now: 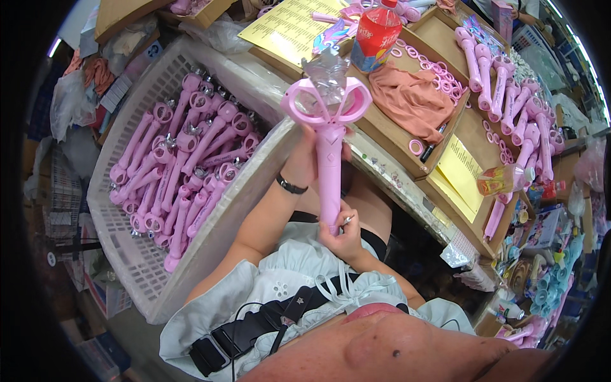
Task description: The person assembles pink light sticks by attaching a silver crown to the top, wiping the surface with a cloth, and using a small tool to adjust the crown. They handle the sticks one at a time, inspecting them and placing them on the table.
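Upright in front of me is a pink toy wand [329, 172], with a looped head and a clear, shiny ornament [324, 76] at its top. My left hand [307, 156] is closed round the upper handle, partly hidden behind it; a dark band circles that wrist. At the handle's lower end, my right hand [344, 240] is closed with its fingers against the wand. A thin silvery tip [347, 220] pokes out from those right fingers; its kind is too small to make out.
A white plastic basket [121, 248] on the left holds many similar wands. Cardboard trays [407, 162] on the worktable carry pink rings [445, 83], an orange cloth [414, 99] and yellow sheets [455, 178]. A red-capped bottle [375, 38] stands beyond the wand; more wands [503, 83] lie right.
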A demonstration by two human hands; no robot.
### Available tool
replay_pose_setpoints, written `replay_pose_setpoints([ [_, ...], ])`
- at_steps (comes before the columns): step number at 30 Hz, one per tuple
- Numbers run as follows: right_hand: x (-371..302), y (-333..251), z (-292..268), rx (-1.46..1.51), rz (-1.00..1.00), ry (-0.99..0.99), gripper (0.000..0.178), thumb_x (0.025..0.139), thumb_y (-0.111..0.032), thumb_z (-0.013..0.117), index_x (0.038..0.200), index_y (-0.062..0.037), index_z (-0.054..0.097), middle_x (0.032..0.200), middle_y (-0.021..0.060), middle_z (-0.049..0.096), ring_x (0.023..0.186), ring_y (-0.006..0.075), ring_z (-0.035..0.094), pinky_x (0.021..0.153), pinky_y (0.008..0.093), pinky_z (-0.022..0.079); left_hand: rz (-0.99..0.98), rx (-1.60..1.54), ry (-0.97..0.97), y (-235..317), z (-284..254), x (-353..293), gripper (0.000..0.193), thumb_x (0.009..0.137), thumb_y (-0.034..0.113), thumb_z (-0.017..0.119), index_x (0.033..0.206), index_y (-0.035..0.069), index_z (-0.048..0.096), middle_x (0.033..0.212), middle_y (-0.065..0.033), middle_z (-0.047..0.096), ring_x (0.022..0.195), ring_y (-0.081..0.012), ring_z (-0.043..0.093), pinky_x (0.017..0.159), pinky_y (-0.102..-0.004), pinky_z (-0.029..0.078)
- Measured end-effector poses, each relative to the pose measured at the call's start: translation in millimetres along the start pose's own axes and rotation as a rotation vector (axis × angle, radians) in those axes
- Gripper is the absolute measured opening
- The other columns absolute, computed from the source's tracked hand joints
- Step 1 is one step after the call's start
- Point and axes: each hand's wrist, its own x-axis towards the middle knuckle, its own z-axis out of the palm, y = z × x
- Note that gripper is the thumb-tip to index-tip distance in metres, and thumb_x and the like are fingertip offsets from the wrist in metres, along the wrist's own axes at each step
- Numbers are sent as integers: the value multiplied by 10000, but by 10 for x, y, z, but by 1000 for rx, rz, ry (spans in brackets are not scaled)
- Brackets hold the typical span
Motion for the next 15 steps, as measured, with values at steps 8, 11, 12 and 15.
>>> replay_pose_setpoints([
  [8,5,-7,-26,-65,-3,-7,416,721,-37,715,874,-55,329,1188,310,489,891,279,576,746,335,467,40,20,27,43,73,51,726,835,601,488,1260,14,433,1043,-152,597,885,-218,617,782,-364,525],
  [11,-1,4,-29,-56,32,28,417,720,-35,713,876,-54,327,1186,310,491,874,268,567,737,326,467,-154,124,7,-43,96,-82,474,827,264,613,1200,35,432,959,-122,570,728,-157,577,620,-312,501],
  [12,-4,6,-31,-48,50,40,417,719,-33,712,876,-53,326,1185,310,492,869,263,564,733,323,467,-158,102,41,-76,96,-102,485,819,205,612,1222,62,382,974,-119,559,730,-156,576,612,-303,501],
  [15,-11,7,-32,-38,34,47,407,719,-31,711,868,-52,332,1173,309,502,854,253,570,718,316,470,-151,43,130,-137,88,-132,578,786,77,609,1260,114,280,961,-104,533,708,-160,575,593,-292,505],
])
